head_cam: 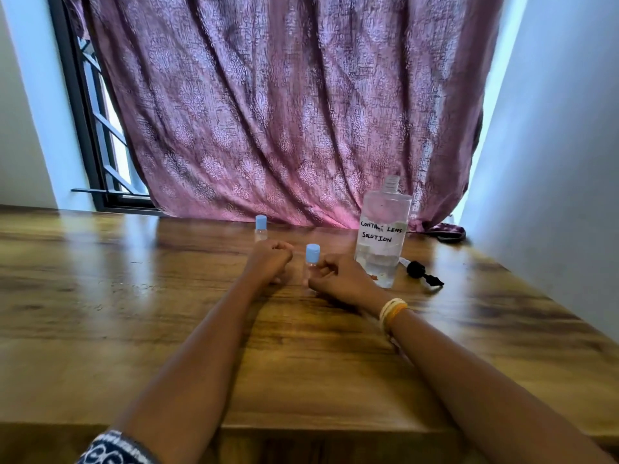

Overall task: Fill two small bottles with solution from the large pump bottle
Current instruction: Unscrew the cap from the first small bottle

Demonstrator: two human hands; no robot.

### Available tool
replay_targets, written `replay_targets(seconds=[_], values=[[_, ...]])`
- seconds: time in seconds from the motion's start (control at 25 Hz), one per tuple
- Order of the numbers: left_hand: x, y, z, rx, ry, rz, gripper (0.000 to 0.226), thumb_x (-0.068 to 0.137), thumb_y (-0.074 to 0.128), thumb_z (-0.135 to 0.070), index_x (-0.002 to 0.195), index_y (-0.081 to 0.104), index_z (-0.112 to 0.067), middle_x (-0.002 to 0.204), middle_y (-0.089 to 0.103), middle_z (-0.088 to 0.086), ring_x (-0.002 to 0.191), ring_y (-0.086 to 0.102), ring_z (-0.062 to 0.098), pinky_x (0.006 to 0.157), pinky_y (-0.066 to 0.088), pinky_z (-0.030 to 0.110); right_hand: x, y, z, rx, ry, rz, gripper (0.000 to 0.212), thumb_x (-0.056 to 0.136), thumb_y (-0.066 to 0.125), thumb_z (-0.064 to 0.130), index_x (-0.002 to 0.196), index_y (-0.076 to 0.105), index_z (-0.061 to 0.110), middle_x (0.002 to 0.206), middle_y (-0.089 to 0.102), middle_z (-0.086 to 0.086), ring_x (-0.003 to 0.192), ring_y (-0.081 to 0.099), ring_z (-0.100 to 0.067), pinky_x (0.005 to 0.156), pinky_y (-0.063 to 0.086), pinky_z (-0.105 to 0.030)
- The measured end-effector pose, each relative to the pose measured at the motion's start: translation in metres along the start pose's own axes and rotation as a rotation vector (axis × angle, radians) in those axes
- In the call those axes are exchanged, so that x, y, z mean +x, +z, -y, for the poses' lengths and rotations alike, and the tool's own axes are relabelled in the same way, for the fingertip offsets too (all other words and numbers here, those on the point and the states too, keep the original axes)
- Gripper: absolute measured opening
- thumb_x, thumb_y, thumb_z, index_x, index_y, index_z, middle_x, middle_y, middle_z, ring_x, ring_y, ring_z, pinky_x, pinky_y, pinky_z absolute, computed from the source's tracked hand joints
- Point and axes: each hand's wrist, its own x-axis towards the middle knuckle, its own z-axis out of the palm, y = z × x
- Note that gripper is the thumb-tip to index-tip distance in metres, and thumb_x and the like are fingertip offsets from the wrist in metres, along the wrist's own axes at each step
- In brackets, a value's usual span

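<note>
A small clear bottle with a blue cap (313,255) stands upright on the wooden table (134,313). My right hand (341,279) grips its body from the right. My left hand (269,261) rests on the table just left of it, fingers curled with nothing visible in them. A second small blue-capped bottle (261,226) stands farther back, behind my left hand. The large clear bottle (383,236), labelled "contact lens solution", stands uncapped to the right, partly filled. Its black pump head (422,273) lies on the table beside it.
A purple patterned curtain (294,112) hangs behind the table, its hem bunched on the table's far right. A dark window frame (90,135) shows at the left. A white wall (562,162) runs close along the table's right edge.
</note>
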Motion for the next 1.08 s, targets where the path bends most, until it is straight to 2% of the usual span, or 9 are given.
replay_targets(seconds=[0.08, 0.2, 0.24, 0.36, 0.6, 0.8, 0.92, 1.0, 1.08], values=[[-0.006, 0.002, 0.001, -0.048, -0.04, 0.14, 0.021, 0.089, 0.051, 0.0, 0.098, 0.066, -0.012, 0.076, 0.064, 0.006, 0.06, 0.058, 0.012, 0.055, 0.048, 0.025, -0.009, -0.008, -0.001, 0.017, 0.011, 0.035, 0.025, 0.073, 0.081, 0.026, 0.094, 0.071, 0.017, 0.09, 0.075, -0.01, 0.088, 0.071, -0.024, 0.083, 0.056, -0.039], [-0.013, -0.002, -0.001, 0.085, -0.064, 0.395, 0.026, 0.085, 0.055, 0.002, 0.099, 0.07, -0.014, 0.099, 0.07, 0.01, 0.088, 0.063, 0.019, 0.088, 0.05, 0.034, -0.01, -0.013, 0.002, 0.049, 0.013, 0.039, 0.028, 0.072, 0.083, 0.022, 0.095, 0.072, 0.01, 0.091, 0.075, -0.012, 0.083, 0.07, -0.019, 0.086, 0.056, -0.039], [-0.015, -0.005, -0.003, 0.082, -0.056, 0.444, 0.027, 0.085, 0.055, 0.004, 0.1, 0.07, -0.014, 0.103, 0.07, 0.009, 0.092, 0.062, 0.018, 0.09, 0.048, 0.031, -0.01, -0.013, 0.003, 0.064, 0.016, 0.043, 0.028, 0.072, 0.083, 0.02, 0.094, 0.072, 0.009, 0.091, 0.075, -0.014, 0.082, 0.071, -0.018, 0.085, 0.056, -0.037], [-0.019, -0.013, -0.001, 0.076, 0.08, 0.495, 0.027, 0.087, 0.054, 0.008, 0.108, 0.066, -0.006, 0.108, 0.067, 0.009, 0.093, 0.061, 0.014, 0.083, 0.047, 0.018, -0.008, -0.012, 0.0, 0.106, 0.012, 0.053, 0.027, 0.072, 0.083, 0.016, 0.095, 0.071, 0.01, 0.089, 0.075, -0.014, 0.078, 0.071, -0.015, 0.077, 0.056, -0.03], [-0.021, -0.016, 0.007, -0.055, 0.137, 0.447, 0.034, 0.082, 0.073, -0.01, 0.116, 0.067, -0.011, 0.111, 0.073, 0.006, 0.1, 0.069, 0.014, 0.089, 0.054, 0.025, 0.0, -0.009, -0.006, 0.223, -0.005, 0.071, 0.024, 0.074, 0.083, 0.016, 0.096, 0.075, 0.013, 0.089, 0.077, -0.006, 0.085, 0.072, -0.014, 0.081, 0.056, -0.027], [-0.019, -0.011, 0.009, -0.118, 0.068, 0.309, 0.036, 0.077, 0.076, -0.002, 0.11, 0.067, 0.006, 0.094, 0.072, 0.017, 0.071, 0.068, 0.013, 0.068, 0.058, 0.023, 0.003, -0.015, 0.001, 0.077, -0.001, 0.014, 0.025, 0.075, 0.075, 0.009, 0.098, 0.069, 0.014, 0.092, 0.074, -0.008, 0.09, 0.071, -0.022, 0.082, 0.057, -0.032], [-0.023, -0.011, 0.003, -0.057, 0.089, 0.313, 0.038, 0.074, 0.078, -0.003, 0.108, 0.066, 0.008, 0.099, 0.071, 0.023, 0.08, 0.066, 0.023, 0.074, 0.057, 0.035, 0.002, -0.022, 0.008, 0.012, -0.109, -0.167, 0.021, 0.079, 0.066, 0.008, 0.097, 0.068, 0.019, 0.075, 0.064, 0.006, 0.07, 0.061, -0.009, 0.068, 0.051, -0.025], [-0.027, -0.012, -0.002, -0.008, 0.126, 0.37, 0.035, 0.076, 0.076, 0.0, 0.109, 0.067, 0.006, 0.105, 0.071, 0.025, 0.087, 0.065, 0.026, 0.083, 0.055, 0.042, -0.003, -0.019, 0.013, 0.072, -0.158, -0.153, 0.015, 0.08, 0.071, 0.016, 0.094, 0.071, 0.02, 0.065, 0.062, 0.012, 0.06, 0.057, -0.001, 0.06, 0.048, -0.02], [-0.03, -0.014, -0.005, 0.042, 0.191, 0.412, 0.03, 0.078, 0.075, 0.002, 0.107, 0.069, 0.0, 0.1, 0.073, 0.019, 0.087, 0.066, 0.019, 0.084, 0.056, 0.037, -0.008, -0.013, 0.017, 0.066, -0.202, -0.156, 0.017, 0.075, 0.08, 0.029, 0.088, 0.073, 0.02, 0.064, 0.064, 0.009, 0.056, 0.055, 0.003, 0.055, 0.045, -0.013]])
